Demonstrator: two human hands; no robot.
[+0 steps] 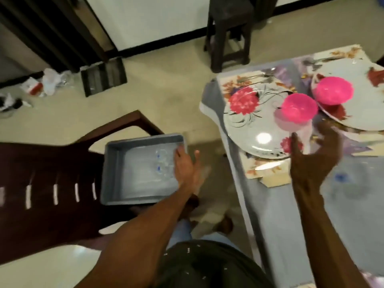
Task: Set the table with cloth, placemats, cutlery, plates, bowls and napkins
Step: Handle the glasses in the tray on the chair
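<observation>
On the cloth-covered table [270, 215] a flowered plate [249, 123] lies on a floral placemat [255, 171] and carries a pink bowl [299, 108]. A second pink bowl [334, 90] sits on another plate [361, 104] farther right. Cutlery [255, 76] lies beyond the near plate. My right hand [318, 148] hovers open at the near plate's right edge, holding nothing. My left hand [187, 165] reaches, fingers spread, over the right rim of a grey tray [112, 169] that holds clear wrapped items [160, 165].
The grey tray rests on a dark brown chair [52, 175] left of the table. A dark stool [228, 32] stands beyond the table. A black ridged box [104, 76] and scattered plastic bags [49, 82] lie on the floor at the far left.
</observation>
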